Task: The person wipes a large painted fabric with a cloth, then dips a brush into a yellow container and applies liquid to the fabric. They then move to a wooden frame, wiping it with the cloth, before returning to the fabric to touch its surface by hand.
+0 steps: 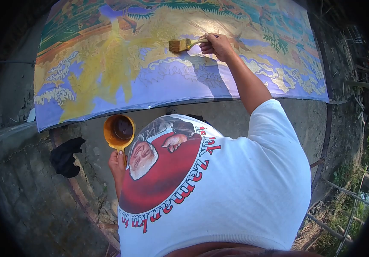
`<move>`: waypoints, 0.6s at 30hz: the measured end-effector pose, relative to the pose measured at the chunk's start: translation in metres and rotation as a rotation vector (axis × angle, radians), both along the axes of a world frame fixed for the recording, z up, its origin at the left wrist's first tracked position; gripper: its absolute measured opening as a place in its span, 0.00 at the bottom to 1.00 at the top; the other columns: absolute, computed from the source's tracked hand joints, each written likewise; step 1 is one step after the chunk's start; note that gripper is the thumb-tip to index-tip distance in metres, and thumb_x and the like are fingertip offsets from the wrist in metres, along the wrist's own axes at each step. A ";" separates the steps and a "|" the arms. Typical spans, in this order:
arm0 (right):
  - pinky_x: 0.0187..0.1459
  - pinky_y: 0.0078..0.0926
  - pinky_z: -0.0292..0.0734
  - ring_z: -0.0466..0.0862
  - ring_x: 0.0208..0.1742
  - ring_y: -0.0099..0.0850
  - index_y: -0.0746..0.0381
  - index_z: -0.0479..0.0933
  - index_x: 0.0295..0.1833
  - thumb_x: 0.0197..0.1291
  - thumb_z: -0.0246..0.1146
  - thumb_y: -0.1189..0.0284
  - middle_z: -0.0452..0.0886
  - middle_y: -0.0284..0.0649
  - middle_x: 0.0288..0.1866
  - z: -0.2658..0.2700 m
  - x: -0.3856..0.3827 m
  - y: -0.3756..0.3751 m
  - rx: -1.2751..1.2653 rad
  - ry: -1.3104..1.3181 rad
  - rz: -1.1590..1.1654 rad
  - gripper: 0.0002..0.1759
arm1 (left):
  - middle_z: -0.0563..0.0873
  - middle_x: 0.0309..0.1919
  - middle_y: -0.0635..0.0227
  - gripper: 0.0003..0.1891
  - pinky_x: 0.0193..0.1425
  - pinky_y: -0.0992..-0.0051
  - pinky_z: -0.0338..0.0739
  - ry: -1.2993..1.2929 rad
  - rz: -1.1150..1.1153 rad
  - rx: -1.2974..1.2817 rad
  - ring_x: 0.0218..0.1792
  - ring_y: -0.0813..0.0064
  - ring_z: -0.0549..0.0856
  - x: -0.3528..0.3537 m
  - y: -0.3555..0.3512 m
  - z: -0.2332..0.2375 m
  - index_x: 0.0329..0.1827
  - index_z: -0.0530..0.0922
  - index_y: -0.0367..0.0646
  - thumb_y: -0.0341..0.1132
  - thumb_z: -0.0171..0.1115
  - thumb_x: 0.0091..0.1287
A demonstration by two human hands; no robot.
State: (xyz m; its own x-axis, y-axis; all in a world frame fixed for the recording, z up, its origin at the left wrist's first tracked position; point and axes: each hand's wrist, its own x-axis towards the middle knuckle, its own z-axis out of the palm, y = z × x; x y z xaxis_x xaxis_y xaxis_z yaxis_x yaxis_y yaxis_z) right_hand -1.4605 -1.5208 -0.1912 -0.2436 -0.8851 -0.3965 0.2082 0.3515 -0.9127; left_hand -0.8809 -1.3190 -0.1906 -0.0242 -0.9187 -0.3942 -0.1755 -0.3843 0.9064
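My right hand (217,46) grips the handle of a wide paintbrush (179,45), its brown bristles pointing left close over the painted cloth (218,88). A shadow of hand and brush falls on the cloth below. In my left hand (117,164), down by my belly, is the handle of an orange-yellow dipper (115,145) with dark brown liquid (123,127) inside. Yellow wet-looking patches (101,81) spread over the left part of the cloth, across purple ground with outlined leaf and cloud shapes. Green and orange plant and bird motifs run along its far side.
The cloth is stretched level, its near edge (150,106) just in front of me. A black cloth (67,156) hangs at the left over a rail (79,197). Concrete ground (26,171) lies beneath; bamboo poles (334,231) and grass are at the lower right.
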 end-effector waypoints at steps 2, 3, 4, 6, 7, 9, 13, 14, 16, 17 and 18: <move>0.34 0.31 0.89 0.87 0.30 0.34 0.72 0.78 0.48 0.73 0.57 0.67 0.86 0.49 0.35 0.005 0.015 0.014 0.011 -0.025 -0.008 0.16 | 0.75 0.23 0.77 0.12 0.25 0.82 0.62 -0.011 0.001 0.009 0.22 0.89 0.69 0.002 0.000 -0.002 0.37 0.75 0.40 0.38 0.55 0.80; 0.34 0.31 0.89 0.88 0.29 0.35 0.73 0.78 0.47 0.72 0.57 0.68 0.86 0.50 0.35 0.006 0.019 0.019 0.000 -0.030 -0.034 0.16 | 0.76 0.23 0.77 0.12 0.25 0.82 0.62 0.004 0.014 0.017 0.22 0.89 0.69 0.003 0.000 -0.006 0.37 0.75 0.40 0.38 0.55 0.80; 0.34 0.31 0.89 0.88 0.29 0.35 0.73 0.78 0.47 0.72 0.57 0.68 0.86 0.50 0.35 0.005 0.019 0.023 0.002 -0.029 -0.037 0.16 | 0.76 0.23 0.77 0.12 0.25 0.82 0.62 0.019 0.028 0.027 0.22 0.89 0.69 0.005 0.002 -0.009 0.37 0.75 0.41 0.38 0.55 0.80; 0.32 0.32 0.89 0.88 0.28 0.35 0.73 0.78 0.46 0.72 0.56 0.69 0.85 0.50 0.34 0.001 0.019 0.031 -0.020 -0.015 -0.203 0.15 | 0.76 0.24 0.77 0.12 0.26 0.82 0.62 0.005 0.010 0.008 0.23 0.89 0.69 0.005 0.001 -0.005 0.38 0.75 0.40 0.38 0.55 0.80; 0.32 0.32 0.89 0.88 0.28 0.35 0.73 0.78 0.46 0.72 0.56 0.69 0.85 0.50 0.34 -0.001 0.020 0.031 -0.016 -0.014 -0.207 0.15 | 0.75 0.25 0.78 0.12 0.27 0.83 0.63 -0.009 -0.009 -0.013 0.24 0.89 0.69 0.003 0.001 -0.004 0.38 0.75 0.40 0.38 0.55 0.80; 0.30 0.32 0.89 0.87 0.27 0.35 0.73 0.78 0.45 0.72 0.55 0.69 0.85 0.50 0.32 0.001 0.028 0.027 -0.042 -0.050 -0.326 0.15 | 0.75 0.25 0.78 0.12 0.28 0.83 0.63 -0.005 -0.035 -0.018 0.25 0.90 0.69 0.002 0.002 -0.005 0.39 0.75 0.39 0.37 0.56 0.80; 0.30 0.32 0.88 0.87 0.27 0.35 0.72 0.78 0.46 0.69 0.54 0.70 0.84 0.49 0.32 0.013 0.035 0.020 -0.036 -0.061 -0.350 0.14 | 0.74 0.27 0.80 0.11 0.30 0.84 0.62 0.011 -0.043 -0.016 0.27 0.90 0.68 -0.002 0.000 -0.004 0.40 0.76 0.38 0.37 0.56 0.80; 0.30 0.32 0.88 0.86 0.26 0.35 0.72 0.78 0.46 0.68 0.53 0.71 0.84 0.49 0.31 0.012 0.033 0.021 -0.033 -0.030 -0.377 0.15 | 0.74 0.27 0.80 0.11 0.30 0.84 0.62 0.011 -0.047 -0.017 0.27 0.90 0.68 0.001 0.000 -0.007 0.40 0.76 0.38 0.37 0.56 0.80; 0.30 0.32 0.88 0.86 0.26 0.35 0.72 0.78 0.46 0.68 0.53 0.71 0.84 0.49 0.31 0.012 0.029 0.025 -0.027 -0.032 -0.410 0.15 | 0.74 0.27 0.80 0.11 0.30 0.84 0.61 0.010 0.005 0.035 0.27 0.91 0.67 0.007 0.003 -0.016 0.39 0.75 0.39 0.36 0.55 0.80; 0.30 0.32 0.88 0.86 0.25 0.35 0.72 0.78 0.45 0.68 0.53 0.71 0.84 0.49 0.31 0.012 0.028 0.027 -0.019 -0.035 -0.440 0.14 | 0.74 0.27 0.80 0.11 0.30 0.84 0.61 0.013 0.005 0.036 0.27 0.91 0.67 0.005 0.003 -0.015 0.39 0.75 0.39 0.36 0.55 0.80; 0.30 0.32 0.88 0.86 0.25 0.35 0.72 0.78 0.45 0.68 0.53 0.71 0.84 0.49 0.31 0.010 0.031 0.027 -0.019 -0.032 -0.441 0.14 | 0.73 0.27 0.81 0.11 0.30 0.84 0.61 0.038 0.009 0.054 0.28 0.91 0.67 0.004 0.004 -0.013 0.38 0.75 0.39 0.36 0.55 0.80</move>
